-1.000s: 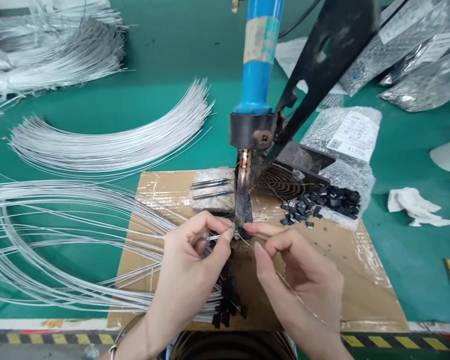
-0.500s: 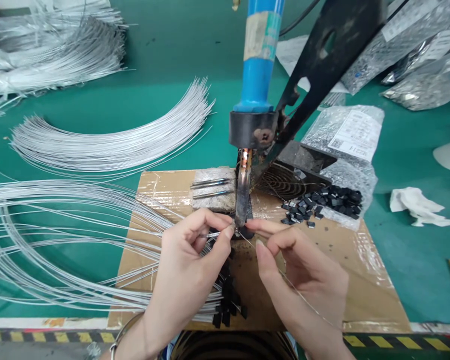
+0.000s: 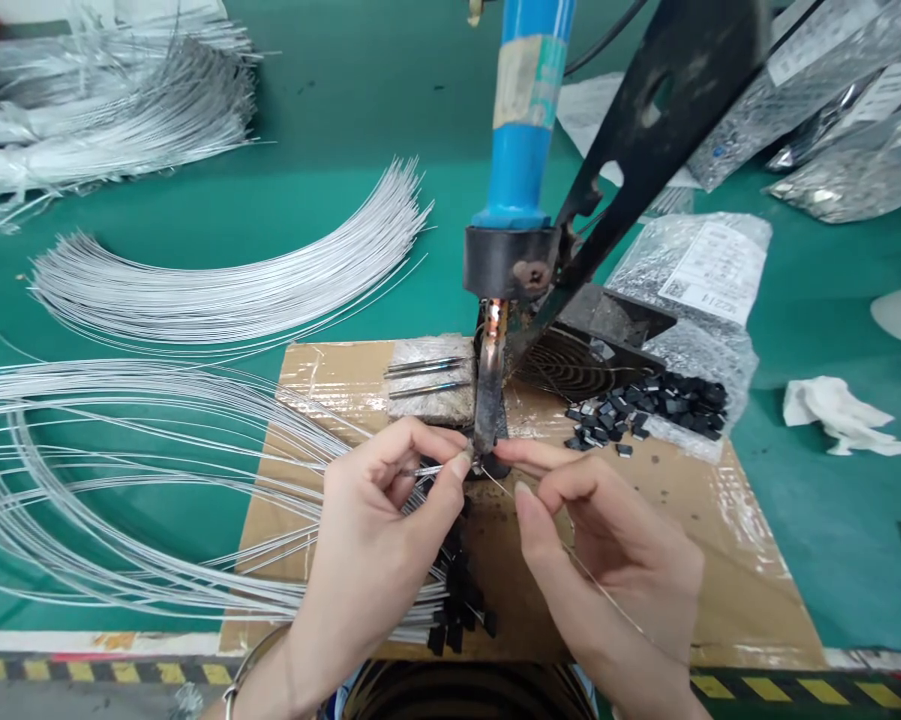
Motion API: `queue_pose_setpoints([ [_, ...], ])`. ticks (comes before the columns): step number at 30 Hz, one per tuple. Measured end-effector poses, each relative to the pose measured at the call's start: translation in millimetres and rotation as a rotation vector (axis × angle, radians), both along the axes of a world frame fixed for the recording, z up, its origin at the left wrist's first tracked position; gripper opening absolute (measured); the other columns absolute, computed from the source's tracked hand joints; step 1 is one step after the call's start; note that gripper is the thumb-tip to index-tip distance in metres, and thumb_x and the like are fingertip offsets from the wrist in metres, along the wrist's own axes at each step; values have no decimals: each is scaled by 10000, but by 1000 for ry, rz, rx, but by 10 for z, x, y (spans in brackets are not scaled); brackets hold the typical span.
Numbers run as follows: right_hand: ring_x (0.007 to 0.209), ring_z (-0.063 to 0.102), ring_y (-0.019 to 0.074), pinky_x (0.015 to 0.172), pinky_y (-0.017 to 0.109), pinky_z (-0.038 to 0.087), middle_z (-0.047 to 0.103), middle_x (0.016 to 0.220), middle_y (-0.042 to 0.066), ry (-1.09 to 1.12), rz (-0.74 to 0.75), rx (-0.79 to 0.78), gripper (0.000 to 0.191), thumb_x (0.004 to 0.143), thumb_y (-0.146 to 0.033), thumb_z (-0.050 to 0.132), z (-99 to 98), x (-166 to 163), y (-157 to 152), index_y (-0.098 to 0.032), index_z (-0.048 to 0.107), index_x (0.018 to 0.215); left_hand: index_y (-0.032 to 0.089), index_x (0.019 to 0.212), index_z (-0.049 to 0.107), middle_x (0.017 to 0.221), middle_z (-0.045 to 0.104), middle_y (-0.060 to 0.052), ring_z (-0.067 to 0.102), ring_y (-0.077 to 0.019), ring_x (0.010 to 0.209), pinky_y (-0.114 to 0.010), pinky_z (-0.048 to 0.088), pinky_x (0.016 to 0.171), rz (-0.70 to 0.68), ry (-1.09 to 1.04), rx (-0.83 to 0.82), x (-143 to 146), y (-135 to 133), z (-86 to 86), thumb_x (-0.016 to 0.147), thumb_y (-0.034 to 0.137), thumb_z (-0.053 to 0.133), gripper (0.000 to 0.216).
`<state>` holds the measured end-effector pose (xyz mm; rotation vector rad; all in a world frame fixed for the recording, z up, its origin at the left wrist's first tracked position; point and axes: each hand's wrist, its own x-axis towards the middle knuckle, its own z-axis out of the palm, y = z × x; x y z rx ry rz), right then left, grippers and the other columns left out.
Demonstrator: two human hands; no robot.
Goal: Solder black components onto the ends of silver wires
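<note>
My left hand [image 3: 394, 510] pinches a thin white wire [image 3: 424, 470] between thumb and forefinger, its end right under the iron's tip. Between the fingers of my right hand [image 3: 607, 560] runs a strand of solder wire [image 3: 607, 597], leading up to the same spot. My right forefinger reaches near a small black part below the tip. The blue-handled soldering iron [image 3: 487, 400] points straight down, held in a black metal stand [image 3: 622, 160]. Under my left hand lie several wires with black connectors [image 3: 457, 600] on their ends. The joint at the tip is partly hidden by my fingers.
Cardboard [image 3: 720, 560] covers the green table here. A pile of small black connectors [image 3: 667, 400] spills from a plastic bag on the right. A bundle of white wires [image 3: 225, 290] lies at the left. Spare iron tips [image 3: 427, 388] rest on a pad; crumpled tissue [image 3: 832, 410] sits far right.
Both hands keep almost the same pose at the iron's tip. The whole view has shifted slightly, with things appearing a little further right.
</note>
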<state>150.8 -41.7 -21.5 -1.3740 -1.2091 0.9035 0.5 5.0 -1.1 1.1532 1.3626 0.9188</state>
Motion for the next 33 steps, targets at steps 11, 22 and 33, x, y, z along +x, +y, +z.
queue_pose_setpoints([
  [11, 1116, 759, 221, 950, 326, 596, 792, 1148, 49, -14, 29, 38, 210, 900, -63, 676, -25, 22, -3, -242, 601, 822, 181, 768, 695, 883, 782, -17, 713, -117, 791, -161, 545, 726, -3, 4, 17, -9, -29, -1, 896, 134, 725, 139],
  [22, 1097, 763, 234, 959, 362, 602, 793, 1147, 49, -6, 6, 27, 200, 902, -78, 668, -32, -7, -3, -254, 612, 824, 186, 760, 693, 888, 784, -22, 715, -131, 784, -181, 550, 716, -5, 35, 15, -12, -26, -8, 888, 141, 730, 141],
  [33, 1072, 764, 201, 953, 317, 581, 785, 1158, 40, -33, 14, 62, 212, 879, -60, 699, -56, -15, -19, -246, 607, 836, 183, 761, 698, 844, 754, -14, 711, -131, 802, -172, 553, 736, -4, 44, 48, -11, -36, -10, 896, 138, 717, 144],
])
